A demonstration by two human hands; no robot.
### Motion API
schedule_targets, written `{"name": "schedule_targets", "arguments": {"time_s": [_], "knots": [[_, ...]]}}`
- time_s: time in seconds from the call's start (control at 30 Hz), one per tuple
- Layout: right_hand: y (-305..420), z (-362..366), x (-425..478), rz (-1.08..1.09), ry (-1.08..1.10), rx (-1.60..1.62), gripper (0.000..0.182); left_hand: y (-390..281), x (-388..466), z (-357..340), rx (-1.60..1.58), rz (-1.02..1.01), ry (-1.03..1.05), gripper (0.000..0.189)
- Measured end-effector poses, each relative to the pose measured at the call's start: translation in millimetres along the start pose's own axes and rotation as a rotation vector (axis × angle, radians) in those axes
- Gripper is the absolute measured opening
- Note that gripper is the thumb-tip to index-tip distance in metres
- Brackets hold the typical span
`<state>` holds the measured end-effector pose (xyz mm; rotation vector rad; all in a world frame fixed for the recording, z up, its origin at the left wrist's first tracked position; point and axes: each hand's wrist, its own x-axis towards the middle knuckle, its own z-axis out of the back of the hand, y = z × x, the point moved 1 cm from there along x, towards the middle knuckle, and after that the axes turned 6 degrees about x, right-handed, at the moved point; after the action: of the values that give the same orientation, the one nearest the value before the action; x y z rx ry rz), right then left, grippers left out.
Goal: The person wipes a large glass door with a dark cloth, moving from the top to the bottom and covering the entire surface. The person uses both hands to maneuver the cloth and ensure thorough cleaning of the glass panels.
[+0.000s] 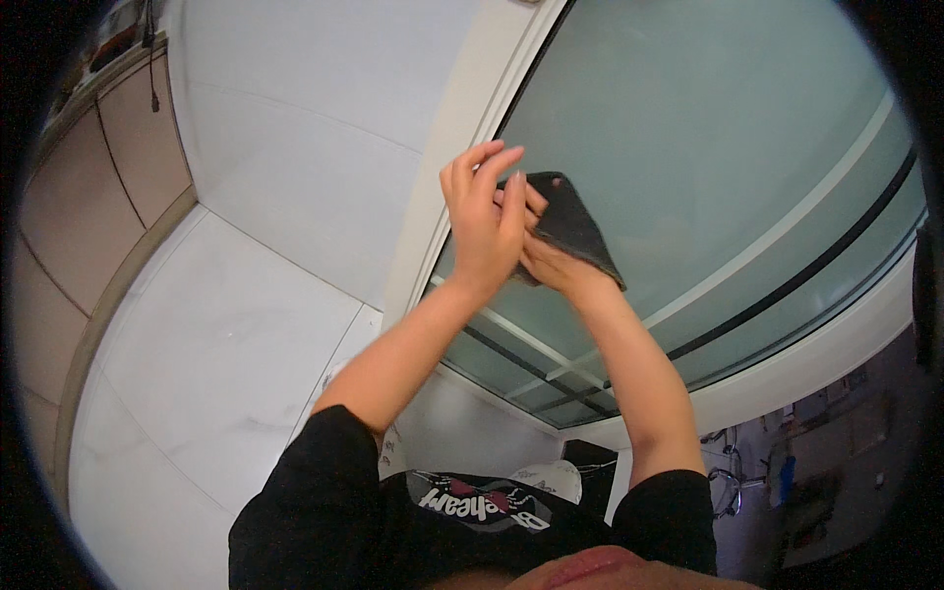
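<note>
My left hand (483, 217) is raised with its fingers extended and slightly apart, and I see nothing held in it. It overlaps part of my right hand (546, 258); whether the two touch is hard to tell. A dark grey, flat piece of cloth (571, 214) is in my right hand, with the fingers bent over its near side. One corner hangs past the wrist. Behind both hands stands a greenish frosted glass panel (700, 147) in a white frame (472, 169). Contact between the cloth and the glass cannot be made out.
White tiled floor (221, 332) meets a pale wall (317, 88) on the left. Beige cabinets (140, 147) line the far left, with a dark cable (153, 88) hanging over them. A chair's metal base (730, 490) shows in the dim lower right.
</note>
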<state>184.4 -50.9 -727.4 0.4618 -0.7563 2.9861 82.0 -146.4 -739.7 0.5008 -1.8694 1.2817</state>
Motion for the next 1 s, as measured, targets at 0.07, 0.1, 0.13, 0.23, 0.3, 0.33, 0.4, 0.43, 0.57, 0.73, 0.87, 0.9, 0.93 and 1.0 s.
{"name": "schedule_targets", "arguments": {"time_s": [0.07,0.1,0.13,0.23,0.3,0.33,0.4,0.43,0.57,0.73,0.87,0.9,0.93,1.0], "knots": [[-1,17,-17,-0.036,-0.036,-0.071,0.059,22,14,-12,-0.043,0.059,0.032,0.022],[-6,22,-30,-0.070,-0.120,-0.116,0.062,29,22,-17,-0.103,0.098,0.054,0.021],[-7,26,-37,-0.123,-0.141,-0.169,0.066,33,30,-23,-0.146,0.204,0.101,0.022],[-3,23,-42,-0.153,-0.166,-0.176,0.068,21,48,-32,-0.295,0.521,0.201,0.025],[-4,24,-40,-0.147,-0.182,-0.141,0.068,17,58,-32,-0.377,0.649,0.241,0.025],[-5,24,-39,-0.146,-0.183,-0.141,0.068,17,62,-32,-0.418,0.713,0.260,0.025],[-5,24,-39,-0.145,-0.182,-0.143,0.068,19,66,-34,-0.516,0.805,0.268,0.025],[-6,23,-40,-0.141,-0.189,-0.141,0.068,20,67,-34,-0.541,0.843,0.275,0.025],[-7,24,-39,-0.135,-0.209,-0.131,0.068,20,65,-31,-0.594,0.925,0.256,0.024],[-6,28,-36,-0.132,-0.215,-0.094,0.067,18,77,-33,-0.619,0.847,0.229,0.023],[-6,26,-38,-0.144,-0.214,-0.102,0.066,18,66,-35,-0.591,0.866,0.282,0.022],[-6,26,-39,-0.148,-0.216,-0.106,0.066,13,65,-32,-0.544,0.895,0.308,0.021],[-6,26,-39,-0.149,-0.214,-0.110,0.066,12,68,-33,-0.557,0.893,0.289,0.022],[-5,28,-36,-0.139,-0.214,-0.121,0.065,13,77,-32,-0.584,0.883,0.239,0.022]]}}
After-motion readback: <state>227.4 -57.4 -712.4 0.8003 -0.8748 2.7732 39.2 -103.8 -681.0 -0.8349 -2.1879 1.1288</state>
